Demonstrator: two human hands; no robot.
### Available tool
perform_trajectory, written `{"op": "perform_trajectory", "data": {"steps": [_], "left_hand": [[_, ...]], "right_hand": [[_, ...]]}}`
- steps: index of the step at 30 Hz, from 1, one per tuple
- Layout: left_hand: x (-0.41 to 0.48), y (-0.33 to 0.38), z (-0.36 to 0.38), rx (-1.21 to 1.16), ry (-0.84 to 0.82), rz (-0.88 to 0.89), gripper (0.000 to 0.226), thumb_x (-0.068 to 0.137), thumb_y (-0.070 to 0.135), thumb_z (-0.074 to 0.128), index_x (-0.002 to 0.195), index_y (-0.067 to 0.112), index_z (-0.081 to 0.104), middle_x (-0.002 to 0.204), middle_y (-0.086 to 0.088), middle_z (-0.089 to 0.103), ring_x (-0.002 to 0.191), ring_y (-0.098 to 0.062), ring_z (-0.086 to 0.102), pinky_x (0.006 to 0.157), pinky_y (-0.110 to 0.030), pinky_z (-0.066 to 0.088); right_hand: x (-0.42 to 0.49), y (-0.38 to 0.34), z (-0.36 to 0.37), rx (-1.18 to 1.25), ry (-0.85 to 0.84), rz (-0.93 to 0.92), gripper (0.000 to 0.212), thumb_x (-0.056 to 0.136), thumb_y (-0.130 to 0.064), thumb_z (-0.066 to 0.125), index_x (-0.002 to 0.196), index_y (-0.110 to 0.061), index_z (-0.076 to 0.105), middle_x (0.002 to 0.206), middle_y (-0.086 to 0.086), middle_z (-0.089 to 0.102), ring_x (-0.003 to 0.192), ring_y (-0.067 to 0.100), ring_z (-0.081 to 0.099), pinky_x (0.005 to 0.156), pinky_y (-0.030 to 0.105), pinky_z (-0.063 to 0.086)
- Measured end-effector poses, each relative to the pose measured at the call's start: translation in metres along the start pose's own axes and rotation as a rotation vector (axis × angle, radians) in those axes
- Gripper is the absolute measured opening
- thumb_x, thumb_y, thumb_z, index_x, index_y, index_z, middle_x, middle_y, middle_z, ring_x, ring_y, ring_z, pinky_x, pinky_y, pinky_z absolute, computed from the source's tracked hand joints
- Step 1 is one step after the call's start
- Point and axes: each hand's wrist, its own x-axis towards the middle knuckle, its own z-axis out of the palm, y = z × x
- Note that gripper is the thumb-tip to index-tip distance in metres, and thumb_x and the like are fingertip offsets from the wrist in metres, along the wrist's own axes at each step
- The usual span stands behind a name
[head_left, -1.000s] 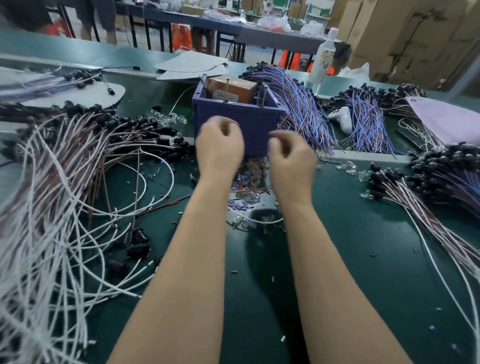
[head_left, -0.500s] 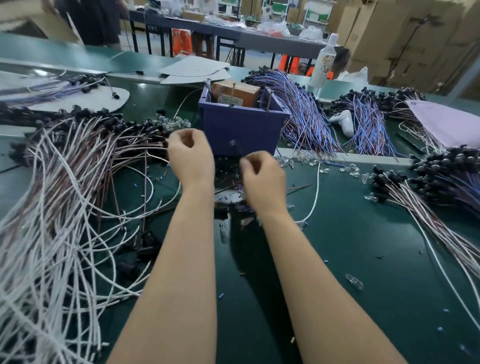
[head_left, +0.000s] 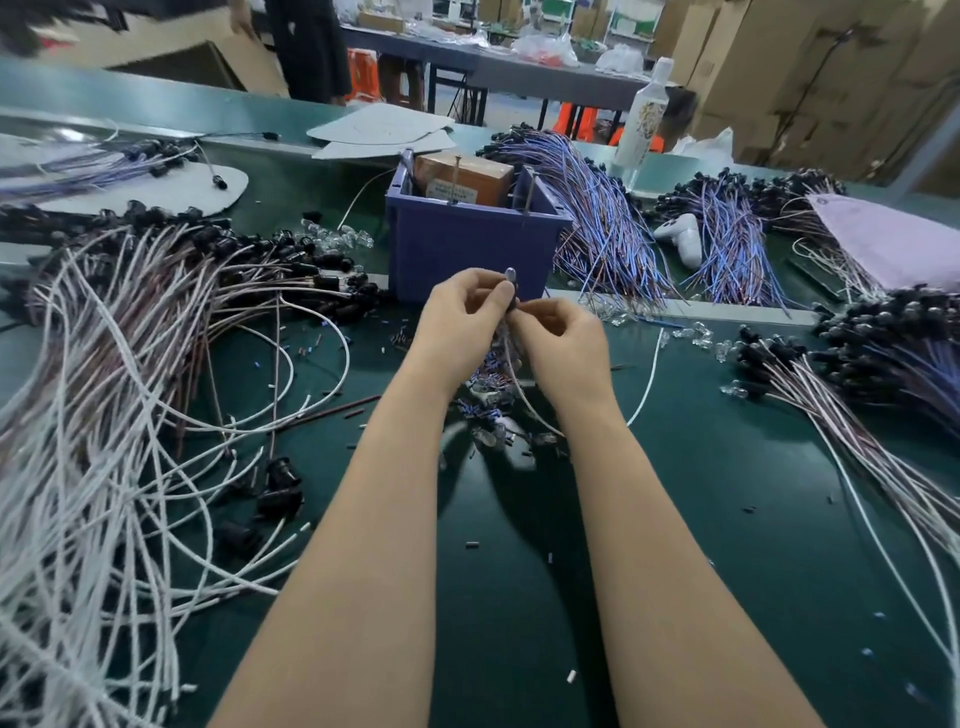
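While both hands work near the middle of the green bench (head_left: 727, 519), read the station from 9 o'clock across to 3 o'clock. At 9 o'clock lies a loose pile of white leads (head_left: 130, 415) with black sockets. Just left of centre, the left hand (head_left: 460, 317) has its fingers curled and its thumb pressed to the lamp head (head_left: 510, 278), pinching it from the 9 o'clock side. The lamp head is held clear of the bench, directly in front of the purple bin (head_left: 467, 249) at 12 o'clock. Its long axis stands near upright: the clear tip points to 12 o'clock, and the white wire (head_left: 524, 400) trails toward 6 o'clock between the wrists. The right hand (head_left: 563, 338) closes in from 3 o'clock, fingertips pinched at the black collar below the tip; the exact contact is partly hidden. Handling, as judged: the part is light and small, the clear tip probably smooth and brittle, the wire limp. Take hold at the black collar, not at the tip or the wire. At 3 o'clock lie capped leads (head_left: 883, 364)
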Motion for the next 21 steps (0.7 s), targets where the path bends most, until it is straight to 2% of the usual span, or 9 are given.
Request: {"op": "perform_trajectory", "data": {"steps": [2, 4, 7, 9, 12, 15, 18, 19, 21], "left_hand": [[0.0007, -0.0018, 0.0009, 0.1, -0.028, 0.021, 0.008, 0.096, 0.016, 0.053, 0.101, 0.015, 0.06, 0.081, 0.007, 0.061, 0.074, -0.004, 0.057, 0.068, -0.012, 0.046], [-0.0004, -0.003, 0.0027, 0.153, -0.077, 0.026, 0.007, 0.097, 0.015, 0.052, 0.1, 0.017, 0.058, 0.082, 0.007, 0.061, 0.077, -0.008, 0.059, 0.072, -0.02, 0.049], [-0.0022, -0.0024, 0.0047, 0.199, -0.122, 0.028, 0.011, 0.096, 0.012, 0.052, 0.1, 0.017, 0.061, 0.088, 0.002, 0.065, 0.087, -0.015, 0.065, 0.082, -0.032, 0.054], [-0.0032, -0.001, 0.0041, 0.179, -0.136, 0.03, 0.01, 0.095, 0.013, 0.055, 0.099, 0.017, 0.063, 0.09, 0.001, 0.067, 0.091, -0.016, 0.066, 0.087, -0.033, 0.054], [-0.0052, 0.0011, 0.0035, 0.155, -0.148, 0.056, 0.013, 0.093, 0.013, 0.059, 0.103, 0.012, 0.066, 0.094, 0.0, 0.07, 0.093, -0.014, 0.067, 0.089, -0.029, 0.054], [-0.0054, 0.0009, 0.0038, 0.18, -0.142, 0.07, 0.02, 0.092, 0.014, 0.06, 0.11, 0.007, 0.067, 0.1, -0.006, 0.071, 0.096, -0.017, 0.067, 0.09, -0.032, 0.053], [-0.005, -0.0014, 0.0038, 0.237, -0.146, 0.061, 0.021, 0.092, 0.014, 0.06, 0.111, 0.006, 0.066, 0.101, -0.008, 0.07, 0.094, -0.02, 0.067, 0.089, -0.035, 0.053], [-0.0046, -0.0023, 0.0045, 0.263, -0.142, 0.06, 0.02, 0.093, 0.014, 0.059, 0.11, 0.007, 0.067, 0.1, -0.007, 0.071, 0.093, -0.019, 0.067, 0.088, -0.034, 0.053], [-0.0035, -0.0028, 0.0061, 0.343, -0.11, 0.07, 0.018, 0.093, 0.018, 0.059, 0.106, 0.01, 0.068, 0.097, -0.004, 0.071, 0.09, -0.016, 0.066, 0.085, -0.029, 0.052]], "right_hand": [[0.0001, -0.0018, -0.004, 0.082, 0.031, -0.007, 0.01, 0.092, -0.017, 0.057, 0.095, -0.014, 0.066, 0.088, 0.001, 0.068, 0.089, 0.019, 0.065, 0.089, 0.039, 0.053], [0.0, -0.003, -0.005, 0.141, 0.012, -0.031, 0.013, 0.093, -0.018, 0.057, 0.099, -0.012, 0.067, 0.091, 0.004, 0.07, 0.089, 0.02, 0.067, 0.086, 0.04, 0.054], [0.0006, -0.0017, -0.0037, 0.117, 0.021, -0.049, 0.01, 0.091, -0.016, 0.061, 0.098, -0.012, 0.068, 0.09, 0.005, 0.071, 0.089, 0.02, 0.068, 0.087, 0.04, 0.055], [0.0027, 0.001, -0.0043, 0.154, 0.033, -0.026, 0.006, 0.09, -0.014, 0.062, 0.092, -0.015, 0.068, 0.088, 0.005, 0.07, 0.09, 0.022, 0.068, 0.088, 0.04, 0.055], [0.0062, 0.003, -0.0069, 0.318, 0.029, 0.051, 0.011, 0.091, -0.011, 0.061, 0.082, -0.015, 0.066, 0.084, 0.008, 0.068, 0.085, 0.024, 0.067, 0.085, 0.036, 0.056], [0.0072, 0.0028, -0.0058, 0.579, -0.004, 0.173, 0.015, 0.092, -0.006, 0.058, 0.077, -0.009, 0.063, 0.075, 0.007, 0.065, 0.071, 0.018, 0.062, 0.07, 0.023, 0.056], [0.0071, 0.0028, -0.0028, 0.767, 0.007, 0.319, 0.016, 0.092, -0.003, 0.057, 0.077, -0.005, 0.062, 0.068, 0.005, 0.064, 0.065, 0.016, 0.059, 0.064, 0.021, 0.053], [0.0059, 0.0033, -0.0012, 0.72, 0.032, 0.307, 0.014, 0.092, -0.005, 0.058, 0.079, -0.004, 0.063, 0.069, 0.005, 0.065, 0.066, 0.016, 0.06, 0.067, 0.023, 0.053], [0.0041, 0.0041, 0.0005, 0.307, 0.112, 0.154, 0.013, 0.092, -0.013, 0.06, 0.088, -0.004, 0.068, 0.077, 0.006, 0.066, 0.076, 0.017, 0.062, 0.077, 0.029, 0.053]]}}
